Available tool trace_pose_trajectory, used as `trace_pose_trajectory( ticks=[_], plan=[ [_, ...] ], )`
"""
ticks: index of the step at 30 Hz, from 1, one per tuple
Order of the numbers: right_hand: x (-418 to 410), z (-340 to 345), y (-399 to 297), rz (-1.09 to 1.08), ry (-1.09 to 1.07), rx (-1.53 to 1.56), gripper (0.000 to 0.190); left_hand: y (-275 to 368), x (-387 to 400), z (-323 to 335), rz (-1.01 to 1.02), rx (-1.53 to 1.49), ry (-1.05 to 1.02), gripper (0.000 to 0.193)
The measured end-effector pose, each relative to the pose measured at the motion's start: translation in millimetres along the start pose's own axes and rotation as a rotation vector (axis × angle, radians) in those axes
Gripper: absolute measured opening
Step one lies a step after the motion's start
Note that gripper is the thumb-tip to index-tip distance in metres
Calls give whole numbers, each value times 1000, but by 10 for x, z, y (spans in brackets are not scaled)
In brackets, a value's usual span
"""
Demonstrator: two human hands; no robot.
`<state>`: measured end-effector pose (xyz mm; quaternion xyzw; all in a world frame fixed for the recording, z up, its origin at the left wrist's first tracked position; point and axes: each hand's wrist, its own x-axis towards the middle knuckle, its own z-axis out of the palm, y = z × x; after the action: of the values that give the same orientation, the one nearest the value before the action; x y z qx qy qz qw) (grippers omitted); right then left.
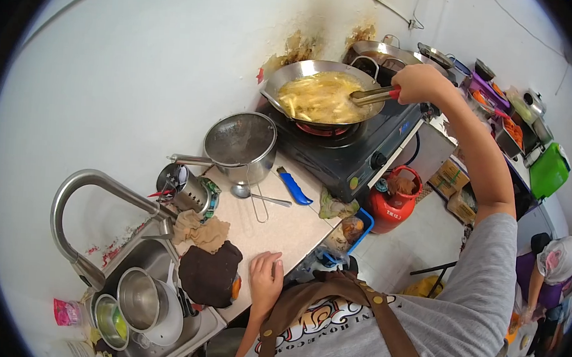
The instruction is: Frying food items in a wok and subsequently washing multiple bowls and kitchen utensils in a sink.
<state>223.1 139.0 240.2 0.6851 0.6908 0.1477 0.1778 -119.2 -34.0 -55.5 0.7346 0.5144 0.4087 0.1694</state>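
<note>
My right hand (422, 83) grips a pair of metal tongs (369, 95) with red on the handle. Their tips dip into the right side of a steel wok (297, 72), where pale strips like French fries (315, 99) lie in bubbling yellow oil. The wok sits over a glowing burner on a black gas stove (335, 169). Palm down, my left hand (266, 278) rests on the light countertop (282, 232) near its front edge, holding nothing. Beside it on the left lies a dark brown cloth (210, 274).
A mesh strainer (241, 139) sits on a steel pot left of the stove. Close by are a spoon (265, 197) and a blue-handled tool (295, 186). Metal bowls (141, 299) fill the sink under a tall faucet (92, 179). A red gas cylinder (392, 209) stands below; another person (553, 273) is at right.
</note>
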Motion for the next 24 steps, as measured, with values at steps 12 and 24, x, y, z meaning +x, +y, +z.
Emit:
trace_pose_trajectory(
  ticks=[12, 24],
  plan=[
    [-328, -391, 94, -122, 257, 85, 37, -6, 0, 5, -3, -18, -4, 15],
    [-262, -118, -198, -229, 233, -79, 37, -16, 9, 13, 2, -2, -8, 15]
  ],
)
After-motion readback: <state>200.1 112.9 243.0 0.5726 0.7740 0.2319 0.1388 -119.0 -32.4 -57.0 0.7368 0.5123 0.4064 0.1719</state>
